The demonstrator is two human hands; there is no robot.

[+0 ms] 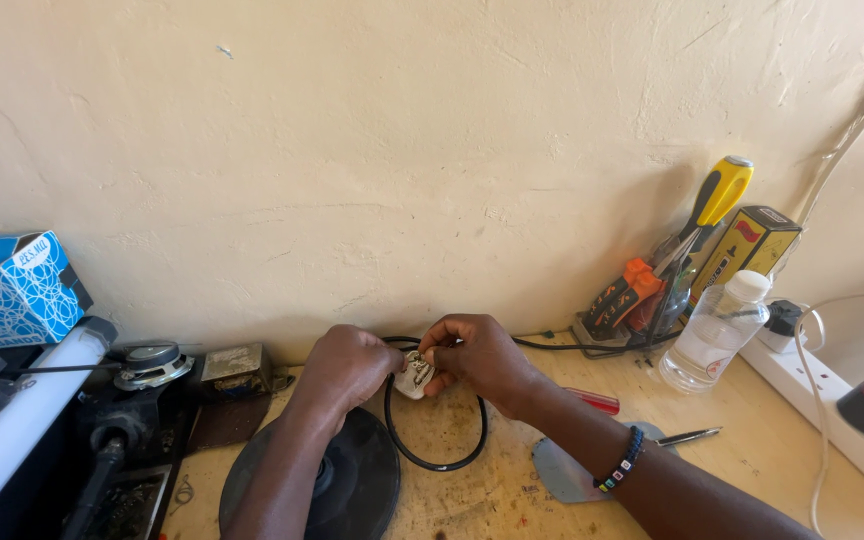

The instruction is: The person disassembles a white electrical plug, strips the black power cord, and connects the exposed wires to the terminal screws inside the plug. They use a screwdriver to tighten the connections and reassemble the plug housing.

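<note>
Both hands pinching an open white plug (415, 374), left hand (347, 365), right hand (477, 355), black cable (432, 440) looped below

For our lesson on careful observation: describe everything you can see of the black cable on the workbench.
The black cable is thin, round and rubbery-looking. It bends in one loose loop lying flat on the wooden bench, partly over a dark disc. Its end rises to a small white plug, held between the left hand and right hand. Another black stretch runs right along the wall; whether it is the same cable is unclear.
</note>
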